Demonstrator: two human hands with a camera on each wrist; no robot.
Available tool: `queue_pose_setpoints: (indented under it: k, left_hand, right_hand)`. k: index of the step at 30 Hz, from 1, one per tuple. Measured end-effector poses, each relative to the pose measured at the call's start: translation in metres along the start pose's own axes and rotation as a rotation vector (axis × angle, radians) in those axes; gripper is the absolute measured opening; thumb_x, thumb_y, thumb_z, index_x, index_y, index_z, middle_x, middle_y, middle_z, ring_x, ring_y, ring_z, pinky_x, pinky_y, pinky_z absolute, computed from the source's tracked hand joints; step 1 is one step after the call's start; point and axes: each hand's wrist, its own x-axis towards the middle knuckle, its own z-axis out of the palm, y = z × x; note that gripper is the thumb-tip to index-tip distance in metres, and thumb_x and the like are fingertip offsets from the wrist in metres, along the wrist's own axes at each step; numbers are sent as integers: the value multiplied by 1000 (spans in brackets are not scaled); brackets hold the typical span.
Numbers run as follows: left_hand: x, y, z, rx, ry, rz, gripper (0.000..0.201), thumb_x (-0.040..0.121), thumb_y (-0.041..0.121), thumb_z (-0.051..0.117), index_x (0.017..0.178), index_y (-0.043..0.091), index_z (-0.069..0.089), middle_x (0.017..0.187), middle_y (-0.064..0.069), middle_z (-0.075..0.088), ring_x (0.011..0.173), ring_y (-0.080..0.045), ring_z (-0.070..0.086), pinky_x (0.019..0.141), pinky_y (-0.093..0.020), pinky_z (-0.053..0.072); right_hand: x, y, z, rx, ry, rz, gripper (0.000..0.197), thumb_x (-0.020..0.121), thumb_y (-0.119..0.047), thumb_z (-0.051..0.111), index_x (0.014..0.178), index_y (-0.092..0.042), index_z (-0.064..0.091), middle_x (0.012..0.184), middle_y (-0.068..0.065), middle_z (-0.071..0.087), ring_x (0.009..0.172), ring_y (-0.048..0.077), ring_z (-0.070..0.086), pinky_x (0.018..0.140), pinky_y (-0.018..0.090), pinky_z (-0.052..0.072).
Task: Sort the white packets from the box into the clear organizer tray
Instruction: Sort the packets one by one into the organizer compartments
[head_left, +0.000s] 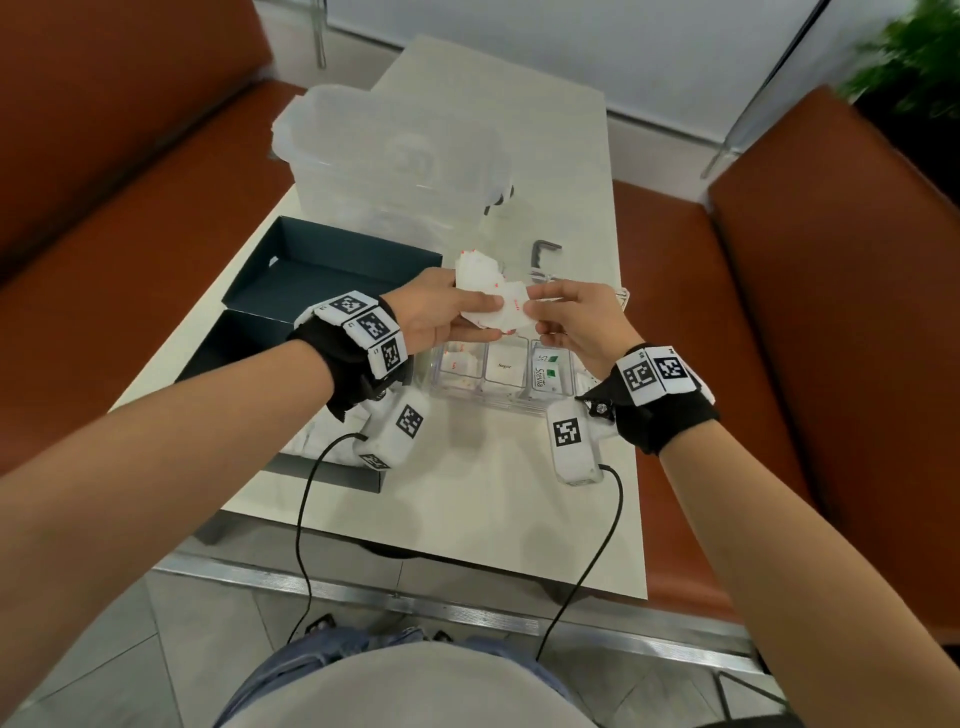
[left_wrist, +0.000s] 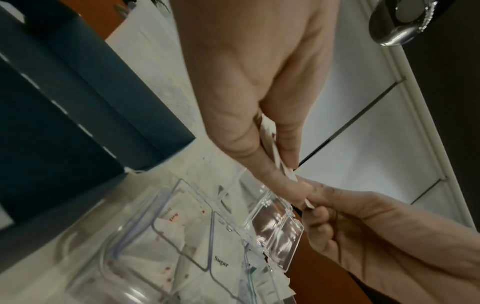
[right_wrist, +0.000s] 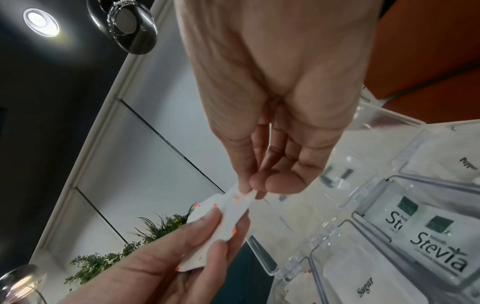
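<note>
White packets (head_left: 485, 299) with red print sit fanned in my left hand (head_left: 434, 317), held above the clear organizer tray (head_left: 519, 402), with the thumb pressing them onto the fingers. My right hand (head_left: 574, 317) pinches the edge of one packet between thumb and fingertips (right_wrist: 246, 181), its other fingers loosely extended. I judge these packets very light, thin and limp; they bend and slide on each other, so several may come away together. I think the crimped edge is the best place to hold one, pinched lightly to spare the paper. The tray's leftmost compartment already holds red-printed packets; Sugar and Stevia packets fill the next ones. The dark box (head_left: 291, 291) lies left on the table (head_left: 467, 499).
</note>
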Motion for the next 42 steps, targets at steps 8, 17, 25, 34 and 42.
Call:
queue_pose_setpoints:
  k: [8,17,25,34,42]
  left_hand:
    - [0,-3,-10,-34,71,84,29,85,-5,66,112,2,61,110,-13,68,90,-23,72,66,-29,60]
    - [1,-9,-13,-10,46,153,37,86,-5,65,122,-2,57,113,-16,67,92,-23,71,73,-33,61]
    - [2,-4,-18,57,12,118,28,86,-6,65,113,2,61,118,-18,64,101,-25,67,74,-33,61]
    - [-3,7,-42,-12,141,97,26,91,-2,60,116,-6,55,107,-24,65,91,-29,69,78,-35,60]
    - [-6,8,-50,-32,181,103,27,91,-3,60,117,-6,54,108,-25,65,95,-31,70,75,-33,60]
  right_hand:
    - [3,-3,14,176,25,14,12,86,8,60,90,-3,60,69,9,61,54,16,59,54,23,53]
    - [3,6,38,34,97,-31,18,81,-1,71,89,-7,55,65,9,63,46,12,60,50,25,53]
    - [14,-11,35,-224,37,-177,13,89,-10,64,102,-12,68,73,1,65,57,11,60,53,22,51]
    - [32,-3,32,-220,87,3,6,85,-9,68,89,-14,69,74,0,65,54,9,53,48,20,42]
    - [34,18,60,-569,99,-117,10,84,-10,68,94,-9,72,83,3,63,78,14,56,77,25,48]
